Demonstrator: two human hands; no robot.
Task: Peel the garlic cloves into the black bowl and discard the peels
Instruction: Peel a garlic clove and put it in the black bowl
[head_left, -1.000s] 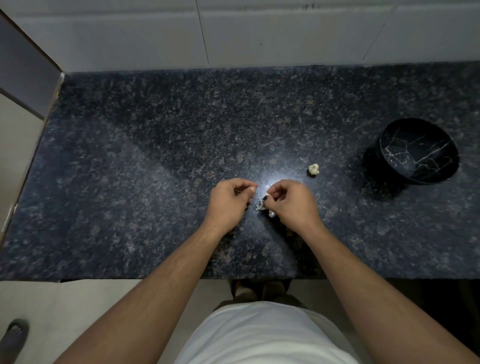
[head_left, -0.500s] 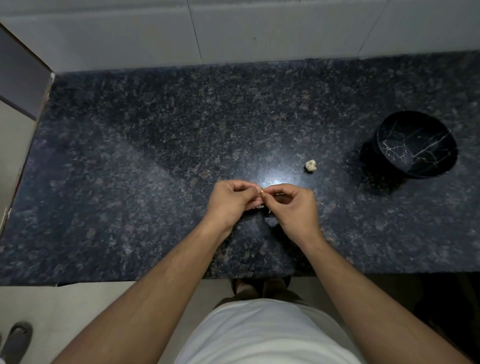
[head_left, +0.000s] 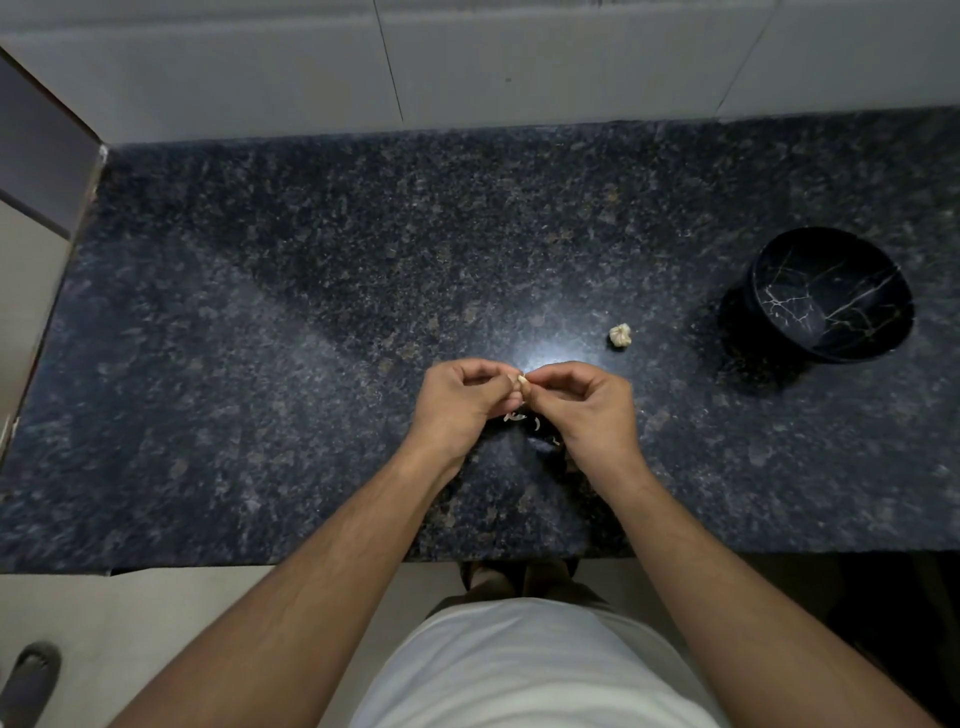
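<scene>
Near the counter's front edge, the left hand (head_left: 462, 402) and right hand (head_left: 587, 402) pinch one small pale garlic clove (head_left: 522, 382) between their fingertips, above thin curly white peel scraps (head_left: 519, 418) on the shiny speckled dark stone counter (head_left: 311, 338). The clove is tiny and slippery, I think — it could pop out and roll off the edge. At two o'clock from the hands sits a lumpy papery garlic piece (head_left: 620, 334). Farther at three o'clock waits the round glossy black bowl with white cracks (head_left: 831, 296), well apart — a long carry.

garlic clove (head_left: 522, 383) mostly behind fingertips (head_left: 511, 382)
</scene>
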